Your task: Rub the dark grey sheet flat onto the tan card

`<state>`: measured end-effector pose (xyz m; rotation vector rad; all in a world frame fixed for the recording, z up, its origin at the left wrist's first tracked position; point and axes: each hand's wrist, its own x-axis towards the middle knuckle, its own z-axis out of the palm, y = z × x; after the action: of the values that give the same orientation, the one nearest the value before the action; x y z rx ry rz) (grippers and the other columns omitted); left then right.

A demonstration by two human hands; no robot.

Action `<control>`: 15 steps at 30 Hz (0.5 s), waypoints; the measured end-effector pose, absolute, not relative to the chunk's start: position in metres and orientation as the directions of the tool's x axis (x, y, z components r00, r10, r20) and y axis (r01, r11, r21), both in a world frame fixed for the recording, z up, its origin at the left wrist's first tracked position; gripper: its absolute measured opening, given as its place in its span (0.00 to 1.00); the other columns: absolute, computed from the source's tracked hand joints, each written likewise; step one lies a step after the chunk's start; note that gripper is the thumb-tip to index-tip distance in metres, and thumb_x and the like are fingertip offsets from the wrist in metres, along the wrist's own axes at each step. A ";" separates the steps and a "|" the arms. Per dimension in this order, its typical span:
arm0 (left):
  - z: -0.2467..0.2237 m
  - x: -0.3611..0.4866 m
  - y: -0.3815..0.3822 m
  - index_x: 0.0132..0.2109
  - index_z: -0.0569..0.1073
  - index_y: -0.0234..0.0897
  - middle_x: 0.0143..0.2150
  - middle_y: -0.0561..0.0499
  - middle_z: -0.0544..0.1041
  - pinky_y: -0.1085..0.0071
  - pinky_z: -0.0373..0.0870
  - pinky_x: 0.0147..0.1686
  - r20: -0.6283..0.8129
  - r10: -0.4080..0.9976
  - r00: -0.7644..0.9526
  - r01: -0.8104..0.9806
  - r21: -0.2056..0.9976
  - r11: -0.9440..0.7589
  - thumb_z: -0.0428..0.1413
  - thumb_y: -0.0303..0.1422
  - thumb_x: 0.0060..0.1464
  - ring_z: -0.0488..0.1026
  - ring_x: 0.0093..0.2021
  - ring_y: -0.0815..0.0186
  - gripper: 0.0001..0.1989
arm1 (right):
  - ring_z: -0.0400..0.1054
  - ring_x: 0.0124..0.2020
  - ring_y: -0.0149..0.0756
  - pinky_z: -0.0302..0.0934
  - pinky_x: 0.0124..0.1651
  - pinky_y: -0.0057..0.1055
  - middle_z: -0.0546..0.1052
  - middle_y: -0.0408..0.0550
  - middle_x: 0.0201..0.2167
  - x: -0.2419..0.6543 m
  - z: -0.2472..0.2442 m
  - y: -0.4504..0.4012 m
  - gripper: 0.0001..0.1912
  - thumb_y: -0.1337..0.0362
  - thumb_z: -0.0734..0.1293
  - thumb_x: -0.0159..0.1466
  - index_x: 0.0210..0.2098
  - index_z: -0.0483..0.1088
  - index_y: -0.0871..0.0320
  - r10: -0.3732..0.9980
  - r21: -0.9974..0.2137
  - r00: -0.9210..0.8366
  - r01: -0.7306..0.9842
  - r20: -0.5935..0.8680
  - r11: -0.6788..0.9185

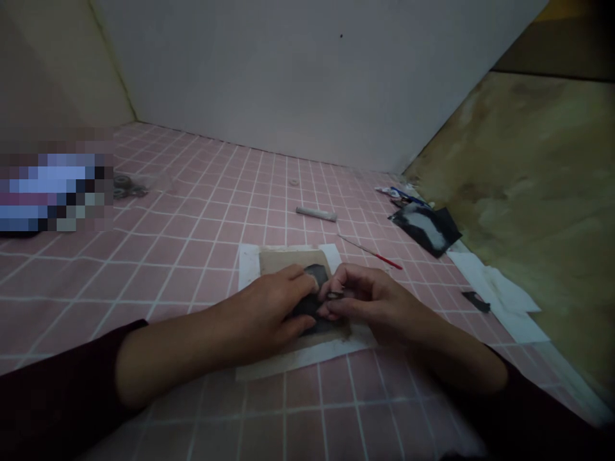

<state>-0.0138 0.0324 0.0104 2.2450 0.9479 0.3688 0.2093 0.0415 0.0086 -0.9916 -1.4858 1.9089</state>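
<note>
My left hand (269, 304) lies low over a dark grey sheet (314, 275), its thumb and fingers apart and resting on the sheet's left side. Under that sheet is a tan, sandpaper-like piece (273, 261), which lies on white paper (247, 256). My right hand (369, 298) is closed in a pinch at the sheet's right side. Between its thumb and fingers shows a small dark ring-like piece (335, 295) with a pale middle; its exact kind is too small to tell. The fingertips of both hands nearly meet, hiding part of the sheet.
Beyond the paper lie a grey stick (316, 214), a thin red-handled tool (379, 256) and a small pale ring (294, 182). At right are a black sheet with pale powder (427, 227), a dark scrap (475, 301) and white tissue (509, 294). Small rolls (122, 182) sit at left.
</note>
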 end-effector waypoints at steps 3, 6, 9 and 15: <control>0.011 -0.014 0.033 0.41 0.67 0.36 0.42 0.50 0.67 0.67 0.62 0.35 0.000 0.719 0.695 0.533 0.671 -0.515 0.54 0.32 0.58 0.66 0.38 0.65 0.06 | 0.76 0.37 0.30 0.68 0.41 0.27 0.79 0.46 0.33 0.210 0.010 0.041 0.08 0.66 0.72 0.60 0.36 0.70 0.60 0.764 -0.963 -0.592 0.080 -0.255 -0.259; 0.011 -0.014 0.032 0.43 0.67 0.37 0.43 0.50 0.67 0.67 0.62 0.36 0.005 0.719 0.695 0.529 0.673 -0.516 0.55 0.32 0.58 0.66 0.39 0.65 0.06 | 0.75 0.36 0.29 0.67 0.41 0.27 0.80 0.46 0.33 0.210 0.012 0.041 0.08 0.64 0.72 0.60 0.37 0.72 0.60 0.766 -0.961 -0.587 0.086 -0.262 -0.263; 0.010 -0.014 0.032 0.43 0.67 0.38 0.43 0.50 0.67 0.67 0.63 0.36 0.028 0.713 0.701 0.511 0.677 -0.529 0.54 0.31 0.58 0.66 0.39 0.65 0.07 | 0.75 0.35 0.29 0.67 0.40 0.26 0.79 0.46 0.33 0.209 0.013 0.042 0.08 0.62 0.71 0.62 0.37 0.73 0.60 0.774 -0.956 -0.576 0.053 -0.264 -0.287; 0.007 -0.014 0.032 0.43 0.67 0.39 0.42 0.50 0.67 0.68 0.63 0.36 0.061 0.705 0.707 0.490 0.677 -0.549 0.54 0.32 0.58 0.66 0.38 0.65 0.06 | 0.75 0.36 0.29 0.67 0.39 0.26 0.78 0.47 0.35 0.211 0.011 0.045 0.08 0.61 0.69 0.64 0.35 0.75 0.60 0.795 -0.949 -0.555 -0.030 -0.246 -0.314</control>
<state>-0.0145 0.0316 0.0074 2.2659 0.9052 0.4329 0.2108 0.0447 0.0112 -1.0009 -1.3641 1.9207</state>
